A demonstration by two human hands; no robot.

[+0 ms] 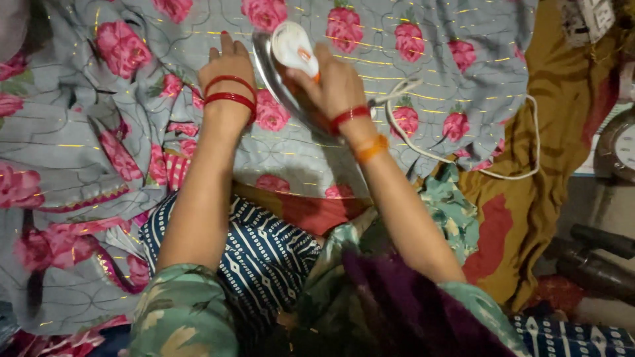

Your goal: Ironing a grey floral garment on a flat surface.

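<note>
A grey cloth printed with pink roses is spread flat in front of me. My right hand grips the white handle of an electric iron, whose metal soleplate rests tilted on the cloth. My left hand lies flat on the cloth just left of the iron, fingers pressed down and pointing away from me. Red bangles circle both wrists, and an orange band sits on the right one. The iron's white cord loops off to the right across the cloth.
A mustard-and-red cloth lies under the grey one at the right. A blue-and-white patterned cloth bunches near my lap. At the right edge is a round dial-like object, with dark cylinders below it. Loose folds of the rose cloth pile at the left.
</note>
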